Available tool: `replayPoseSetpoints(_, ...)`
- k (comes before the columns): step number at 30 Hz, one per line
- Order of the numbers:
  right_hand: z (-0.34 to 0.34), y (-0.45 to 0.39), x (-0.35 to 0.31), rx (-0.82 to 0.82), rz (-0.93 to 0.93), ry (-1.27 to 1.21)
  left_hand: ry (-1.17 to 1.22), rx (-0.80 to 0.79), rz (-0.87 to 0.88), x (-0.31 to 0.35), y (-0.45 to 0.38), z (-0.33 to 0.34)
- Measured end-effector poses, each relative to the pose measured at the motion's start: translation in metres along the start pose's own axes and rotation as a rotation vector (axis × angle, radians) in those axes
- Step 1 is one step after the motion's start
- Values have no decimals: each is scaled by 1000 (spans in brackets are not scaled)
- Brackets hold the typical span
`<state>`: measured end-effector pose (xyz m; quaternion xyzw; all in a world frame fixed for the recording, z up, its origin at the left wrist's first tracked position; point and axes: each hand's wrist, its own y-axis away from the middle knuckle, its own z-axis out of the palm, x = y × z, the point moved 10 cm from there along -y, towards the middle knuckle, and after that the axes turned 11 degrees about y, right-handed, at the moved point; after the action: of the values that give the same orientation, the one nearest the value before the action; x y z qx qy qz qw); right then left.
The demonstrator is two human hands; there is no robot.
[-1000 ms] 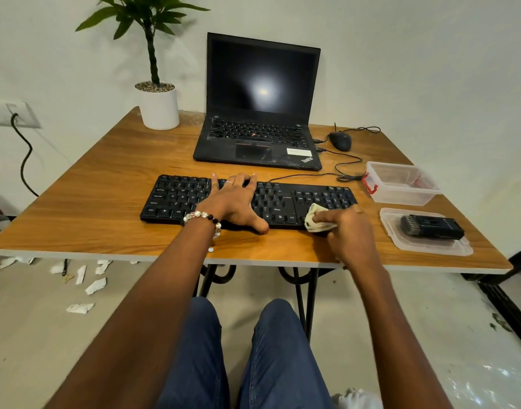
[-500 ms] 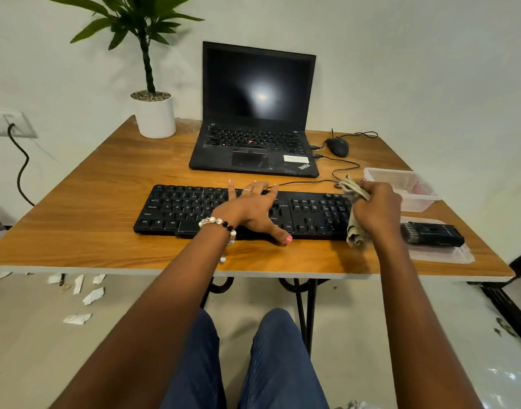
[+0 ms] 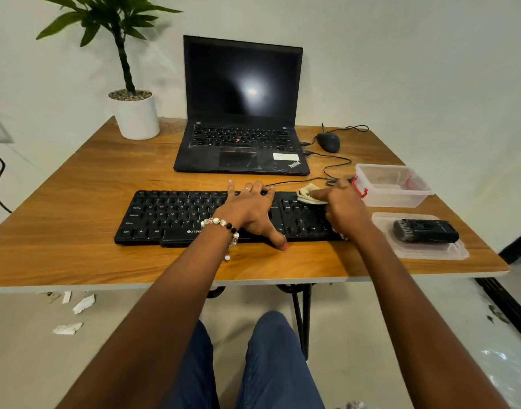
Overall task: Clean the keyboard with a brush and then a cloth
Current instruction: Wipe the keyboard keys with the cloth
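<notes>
A black keyboard (image 3: 176,216) lies across the near half of the wooden table (image 3: 76,196). My left hand (image 3: 250,211) rests flat on the keyboard's middle, fingers spread, thumb at its front edge. My right hand (image 3: 343,211) presses a small pale cloth (image 3: 308,194) onto the keys at the keyboard's far right corner, over the number pad. A black brush (image 3: 426,230) lies on a clear plastic lid (image 3: 448,252) to the right of the keyboard.
An open black laptop (image 3: 241,113) stands behind the keyboard, with a mouse (image 3: 328,142) and cables to its right. A clear plastic box (image 3: 393,185) sits at the right edge. A potted plant (image 3: 134,113) occupies the back left corner. Paper scraps lie on the floor.
My right hand has carried the cloth from the keyboard's front edge, around its right end, to the far right corner on top. The left hand stays pressed on the keyboard.
</notes>
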<state>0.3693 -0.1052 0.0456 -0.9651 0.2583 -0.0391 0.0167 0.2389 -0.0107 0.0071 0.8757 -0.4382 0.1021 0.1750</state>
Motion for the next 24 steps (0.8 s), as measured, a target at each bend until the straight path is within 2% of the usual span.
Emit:
replayPoseSetpoints(5, -8, -1, 51, 146, 164, -131, 6, -5, -8, 1, 0, -1)
replayPoseSetpoints(7, -7, 2, 57, 137, 272, -148, 9, -9, -13, 1, 0, -2)
replayPoseSetpoints(10, -9, 3, 34, 145, 200, 2, 14, -9, -17, 1, 0, -2)
replayPoseSetpoints(16, -4, -2, -8, 99, 8, -32, 36, 2, -14, 0, 2, -1)
replayPoseSetpoints(19, -3, -5, 7, 122, 32, -29, 46, 7, -7, 0, 2, -1)
replayPoseSetpoints(24, -7, 4, 42, 212, 201, -81, 56, 7, -6, -1, 2, 1)
